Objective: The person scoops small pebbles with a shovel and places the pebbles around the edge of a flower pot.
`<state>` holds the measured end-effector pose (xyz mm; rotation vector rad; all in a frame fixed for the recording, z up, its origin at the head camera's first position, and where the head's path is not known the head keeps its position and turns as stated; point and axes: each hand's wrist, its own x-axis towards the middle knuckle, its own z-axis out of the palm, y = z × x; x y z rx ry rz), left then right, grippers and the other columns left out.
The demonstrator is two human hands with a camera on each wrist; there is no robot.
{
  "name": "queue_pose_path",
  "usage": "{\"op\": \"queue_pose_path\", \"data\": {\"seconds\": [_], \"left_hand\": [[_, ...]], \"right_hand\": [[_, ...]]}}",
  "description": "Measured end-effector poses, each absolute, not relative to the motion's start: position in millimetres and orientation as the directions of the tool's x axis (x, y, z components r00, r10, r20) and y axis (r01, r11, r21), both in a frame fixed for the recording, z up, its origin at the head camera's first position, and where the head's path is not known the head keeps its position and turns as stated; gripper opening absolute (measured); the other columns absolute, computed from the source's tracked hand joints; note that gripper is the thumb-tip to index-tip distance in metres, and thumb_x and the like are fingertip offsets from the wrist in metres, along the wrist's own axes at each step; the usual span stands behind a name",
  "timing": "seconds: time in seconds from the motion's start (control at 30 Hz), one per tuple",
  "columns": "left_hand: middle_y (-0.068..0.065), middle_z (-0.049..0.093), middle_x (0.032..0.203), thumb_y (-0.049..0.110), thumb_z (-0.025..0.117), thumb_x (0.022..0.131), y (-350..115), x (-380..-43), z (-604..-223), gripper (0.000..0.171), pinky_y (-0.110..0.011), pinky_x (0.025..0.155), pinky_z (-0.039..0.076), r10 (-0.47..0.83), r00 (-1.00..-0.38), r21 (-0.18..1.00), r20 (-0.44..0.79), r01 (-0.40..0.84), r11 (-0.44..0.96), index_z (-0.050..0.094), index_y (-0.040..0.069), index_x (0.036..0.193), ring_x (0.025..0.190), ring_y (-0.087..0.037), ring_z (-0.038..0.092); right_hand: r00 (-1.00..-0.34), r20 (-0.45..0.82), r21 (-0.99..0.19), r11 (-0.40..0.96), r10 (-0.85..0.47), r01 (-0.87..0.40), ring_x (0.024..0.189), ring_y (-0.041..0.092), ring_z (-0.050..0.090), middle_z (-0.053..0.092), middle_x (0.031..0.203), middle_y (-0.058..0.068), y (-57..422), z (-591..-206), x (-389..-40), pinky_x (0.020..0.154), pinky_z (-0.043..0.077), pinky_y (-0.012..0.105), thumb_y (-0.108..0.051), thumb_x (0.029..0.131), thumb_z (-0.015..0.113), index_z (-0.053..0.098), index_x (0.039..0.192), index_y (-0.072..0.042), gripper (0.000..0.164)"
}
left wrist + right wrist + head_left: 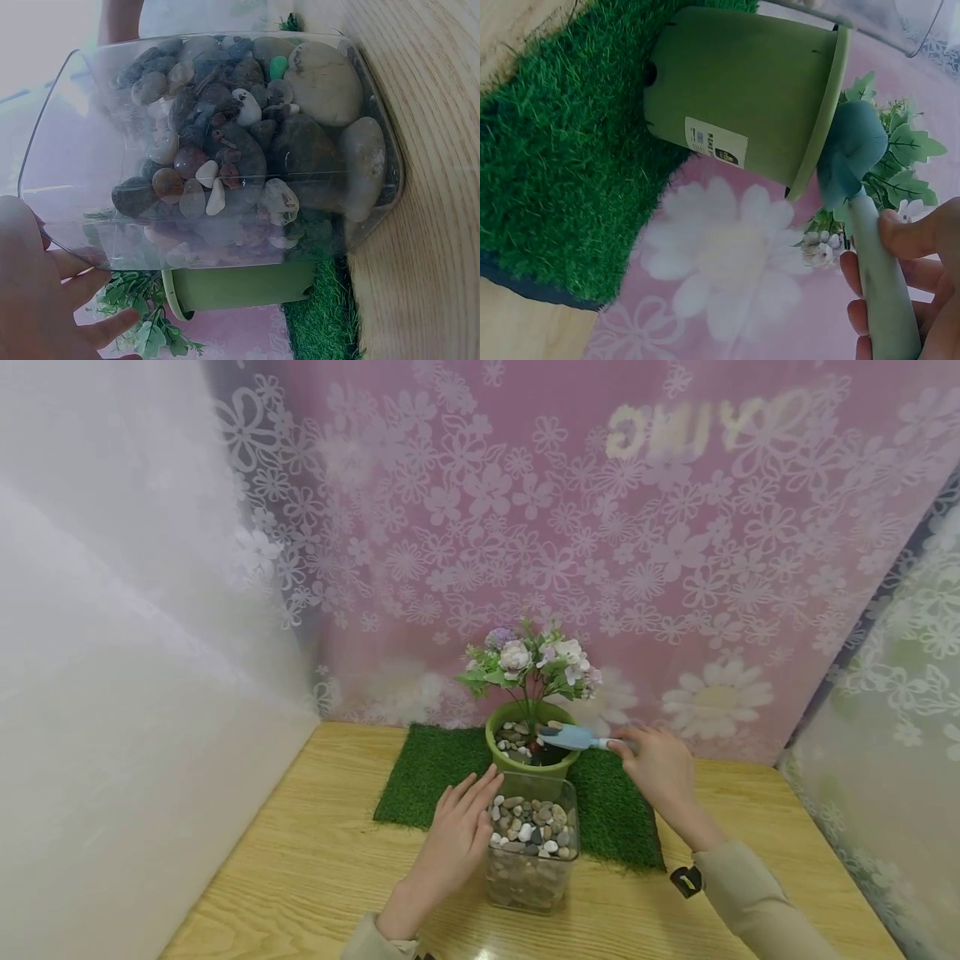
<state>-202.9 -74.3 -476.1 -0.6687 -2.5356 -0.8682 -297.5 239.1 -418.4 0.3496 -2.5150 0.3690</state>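
My right hand (663, 772) grips the pale handle of a small light-blue trowel (573, 737). Its blade, with dark stone on it, reaches over the rim of a green flowerpot (532, 768). In the right wrist view, thumb and fingers wrap the trowel handle (885, 277). Pebbles (513, 739) lie in the pot around the stems of a flowering plant (532, 664). My left hand (453, 831) rests with extended fingers against the near-left rim of a clear square container (528, 885), which holds many pebbles (225, 135). The fingers (79, 285) touch its edge in the left wrist view.
The pot stands on a green artificial-grass mat (438, 777), the container just in front of it on a wooden table (315, 852). Behind hangs a pink flower-patterned curtain (480, 552). A pale sheet (150, 652) borders the left side, a patterned one (892, 735) the right.
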Motion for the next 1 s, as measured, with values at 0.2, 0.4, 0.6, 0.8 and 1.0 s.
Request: {"op": "queue_pose_path", "data": {"seconds": [0.2,0.4,0.6,0.8,1.0], "left_hand": [[0.001,0.036,0.163,0.013,0.042,0.108,-73.9,-203.9,-478.0,0.048,-0.069,0.113,0.027,0.310,-0.810,0.468,0.498,0.552,0.691,0.043,0.015,0.156,0.145,-0.036,0.039],[0.001,0.036,0.163,0.013,0.042,0.108,-73.2,-203.4,-477.0,0.048,-0.069,0.114,0.027,0.307,-0.813,0.471,0.494,0.547,0.692,0.043,0.015,0.156,0.145,-0.035,0.038],[0.002,0.036,0.163,0.013,0.042,0.107,-72.5,-203.2,-475.5,0.049,-0.067,0.115,0.026,0.307,-0.815,0.465,0.492,0.544,0.698,0.042,0.016,0.156,0.146,-0.034,0.038],[0.002,0.036,0.163,0.014,0.040,0.108,-72.4,-202.3,-474.6,0.048,-0.067,0.115,0.026,0.305,-0.818,0.475,0.489,0.542,0.693,0.042,0.015,0.156,0.146,-0.034,0.037],[0.002,0.036,0.163,0.015,0.039,0.108,-72.2,-202.2,-474.9,0.048,-0.068,0.114,0.027,0.305,-0.813,0.464,0.496,0.545,0.698,0.043,0.015,0.156,0.145,-0.035,0.038]], "right_hand": [[-0.851,0.497,-0.169,0.943,-0.170,-0.287,0.047,0.015,0.031,0.058,0.063,0.002,233.4,-411.6,-301.5,0.042,0.019,0.027,-0.028,0.092,0.075,0.081,0.102,-0.010,0.021],[-0.871,0.460,-0.164,0.948,-0.172,-0.274,0.042,0.010,0.019,0.037,0.043,-0.003,228.3,-401.4,-302.4,0.042,0.013,0.024,-0.027,0.095,0.072,0.080,0.103,-0.009,0.022],[-0.886,0.436,-0.157,0.956,-0.159,-0.249,0.042,0.010,0.018,0.037,0.043,-0.002,226.1,-391.6,-301.9,0.043,0.012,0.024,-0.029,0.096,0.070,0.080,0.105,-0.008,0.025],[-0.899,0.412,-0.168,0.958,-0.145,-0.232,0.041,0.011,0.020,0.040,0.043,-0.001,226.0,-387.1,-301.2,0.043,0.012,0.025,-0.029,0.099,0.066,0.080,0.100,-0.006,0.028],[-0.898,0.419,-0.181,0.957,-0.133,-0.226,0.040,0.011,0.022,0.038,0.043,-0.001,225.2,-384.1,-300.5,0.043,0.014,0.025,-0.031,0.100,0.065,0.080,0.095,-0.006,0.030]]}}
